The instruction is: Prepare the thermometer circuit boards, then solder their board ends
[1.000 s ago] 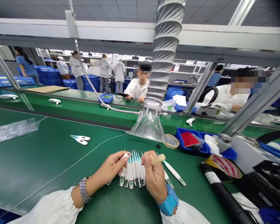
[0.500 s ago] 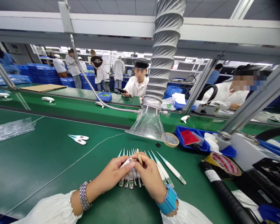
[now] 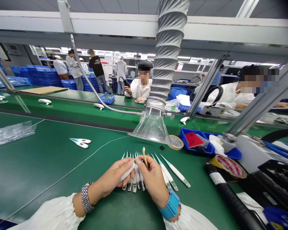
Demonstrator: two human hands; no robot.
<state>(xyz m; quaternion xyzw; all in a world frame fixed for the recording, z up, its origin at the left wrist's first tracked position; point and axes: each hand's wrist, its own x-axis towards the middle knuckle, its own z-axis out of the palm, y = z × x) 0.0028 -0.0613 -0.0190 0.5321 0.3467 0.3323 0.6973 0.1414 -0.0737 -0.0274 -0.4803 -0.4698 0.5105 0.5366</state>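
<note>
1. While pinching one digital thermometer (image 3: 127, 172) in nearly closed left hand (image 3: 115, 174), curling right hand (image 3: 155, 177) around a tan tool (image 3: 144, 154).
2. Resting right thumb (image 3: 142, 166) at the thermometer's exposed end.
3. Holding both hands above other thermometers (image 3: 134, 184).

Both hands bare, L hand (image 3: 116, 174) and R hand (image 3: 156, 182). Just back of the L grip, round the wrist, I see a silver-col. bracelet (image 3: 86, 197), metal, made of small shiny links in several rows, watch-strap style; can't tell from here if there's a dial. Behind the R grip, same spot on the wrist, sits a bright blue band (image 3: 168, 206), wide, smooth, w/ a chunky squarish block (image 3: 173, 200) on it, approx. same col. Further back from each grip come the sleeves: L sleeve (image 3: 50, 212) & R sleeve (image 3: 189, 219), both white, loose, thin-looking fabric, lots of folds, w/ gathered, frilly cuffs (image 3: 69, 205) just behind the wristwear.
</note>
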